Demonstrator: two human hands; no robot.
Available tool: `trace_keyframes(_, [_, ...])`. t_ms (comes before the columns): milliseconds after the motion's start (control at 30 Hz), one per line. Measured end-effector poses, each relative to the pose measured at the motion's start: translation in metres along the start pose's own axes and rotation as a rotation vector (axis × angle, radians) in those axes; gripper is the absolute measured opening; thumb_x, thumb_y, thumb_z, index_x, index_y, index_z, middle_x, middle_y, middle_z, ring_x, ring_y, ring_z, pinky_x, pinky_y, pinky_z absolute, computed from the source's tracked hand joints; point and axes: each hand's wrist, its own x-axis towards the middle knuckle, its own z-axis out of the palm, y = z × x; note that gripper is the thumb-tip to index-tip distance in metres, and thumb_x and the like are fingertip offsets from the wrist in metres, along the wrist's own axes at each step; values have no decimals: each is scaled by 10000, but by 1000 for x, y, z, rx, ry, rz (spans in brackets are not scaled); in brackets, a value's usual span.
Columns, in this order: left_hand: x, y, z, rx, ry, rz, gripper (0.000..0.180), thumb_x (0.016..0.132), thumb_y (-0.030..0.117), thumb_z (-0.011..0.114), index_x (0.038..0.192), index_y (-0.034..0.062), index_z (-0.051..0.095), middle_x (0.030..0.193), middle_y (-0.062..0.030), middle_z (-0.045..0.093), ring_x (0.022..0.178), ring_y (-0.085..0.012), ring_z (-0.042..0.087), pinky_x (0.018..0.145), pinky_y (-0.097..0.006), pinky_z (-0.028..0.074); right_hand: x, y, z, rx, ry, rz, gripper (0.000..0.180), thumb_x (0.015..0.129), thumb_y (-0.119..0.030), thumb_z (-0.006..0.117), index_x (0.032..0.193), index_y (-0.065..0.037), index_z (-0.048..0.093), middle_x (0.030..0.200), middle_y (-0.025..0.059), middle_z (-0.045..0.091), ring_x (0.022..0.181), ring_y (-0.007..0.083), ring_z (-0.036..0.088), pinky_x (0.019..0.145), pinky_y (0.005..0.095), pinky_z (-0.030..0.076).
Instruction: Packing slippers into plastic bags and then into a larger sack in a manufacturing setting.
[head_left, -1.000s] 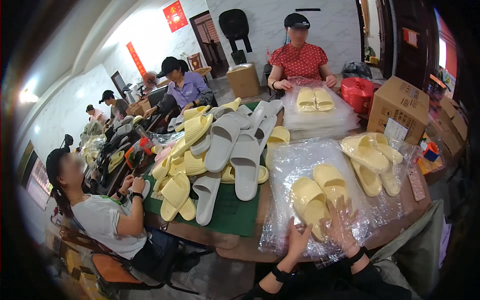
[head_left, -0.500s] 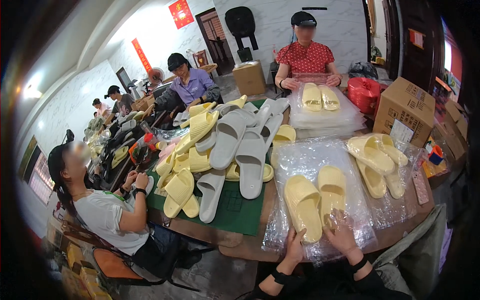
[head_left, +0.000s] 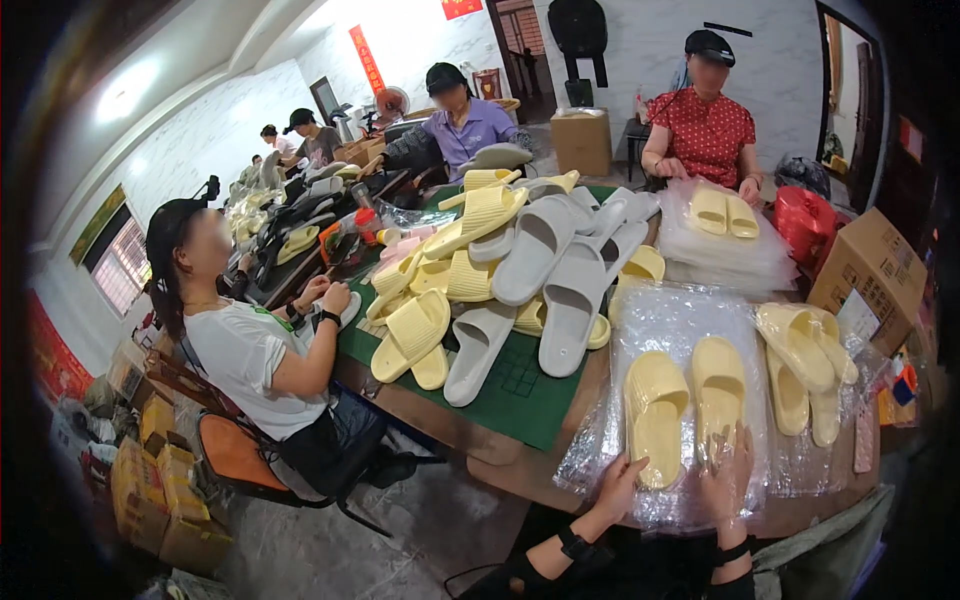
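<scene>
A pair of pale yellow slippers lies side by side before me, toes pointing away, on a stack of clear plastic bags point(head_left: 640, 325). My left hand point(head_left: 617, 490) grips the heel edge of the left slipper point(head_left: 657, 420), thumb along its side. My right hand point(head_left: 728, 480) is closed around the heel of the right slipper point(head_left: 718, 385); its fingers partly cover that heel. Shiny film shows around the heels, but I cannot tell how far the slippers are inside a bag. To the right, more yellow slippers point(head_left: 797, 345) rest on clear plastic.
Left of the bags, grey slippers point(head_left: 533, 250) and yellow slippers point(head_left: 413, 332) are heaped on a green mat point(head_left: 520, 400). Opposite, a person in red point(head_left: 700, 135) handles stacked bags point(head_left: 720, 262). Another in white point(head_left: 240, 355) sits at left. A carton point(head_left: 870, 280) stands at right.
My view has turned left, shifting the scene rightward. My right hand's fingers have drawn in round the right slipper's heel; the left hand stays at the left slipper's heel.
</scene>
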Motion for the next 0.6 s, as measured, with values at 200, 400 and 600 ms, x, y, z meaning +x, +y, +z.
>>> trace_keyframes(200, [6, -4, -9, 159, 67, -38, 240, 886, 108, 555, 1106, 13, 550, 986, -46, 608, 892, -110, 562, 782, -249, 452, -8, -29, -6, 560, -220, 127, 195, 794, -208, 635, 765, -23, 579, 726, 165, 617, 685, 328, 610, 596, 415, 474])
trace_keyframes(400, [-7, 22, 19, -25, -10, 68, 311, 895, 104, 550, 1176, -1, 472, 1107, -77, 571, 972, -126, 541, 840, -265, 436, -15, -39, -1, 555, -315, 14, 152, 803, -161, 636, 903, -47, 646, 739, 133, 635, 642, 284, 620, 573, 352, 473])
trace_keyframes(600, [-9, 26, 19, 70, -135, 108, 378, 881, 33, 549, 1235, -4, 422, 1151, -95, 552, 1049, -157, 528, 914, -287, 414, -30, -42, -13, 601, -415, -18, 217, 860, -211, 573, 984, -44, 633, 869, 210, 632, 798, 363, 614, 725, 426, 491])
